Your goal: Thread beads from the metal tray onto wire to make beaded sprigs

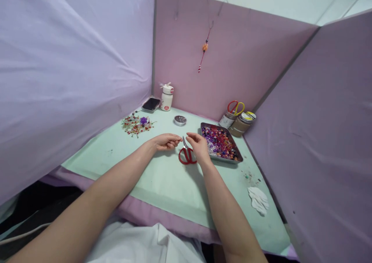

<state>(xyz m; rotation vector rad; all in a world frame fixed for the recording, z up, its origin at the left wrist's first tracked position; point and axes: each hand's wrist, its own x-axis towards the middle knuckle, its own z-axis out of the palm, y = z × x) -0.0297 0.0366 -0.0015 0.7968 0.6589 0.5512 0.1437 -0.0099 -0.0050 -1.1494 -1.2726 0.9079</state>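
Head view, with the clock centred between the two hands: a loose heap of bead strands (135, 128) is lying on the desk (162, 185) between 9 and 10 o'clock, a purple cluster (143, 120) sitting on its right part. A flat black thing (151, 104) is resting between 10 and 11, and a bottle (166, 101) is standing at 11. The left hand (167, 142) is curling its fingers in toward the thumb at 9; what it is pinching, if anything, is too small to tell. A tin (180, 120) is sitting near 12. Scissors (188, 154) are showing between the hands, blades pointing near 12. The right hand (198, 143) is bending its fingers at 3, partly covering the scissors' handles; its grip cannot be told. A beaded cord (205, 47) is hanging just past 12. A tray (226, 160) is holding beads (218, 141) at 3, a jar (226, 121) is carrying red and yellow handles (235, 108) at 2, a second jar (240, 127) is standing beside it, and a white glove (258, 201) is lying between 4 and 5.
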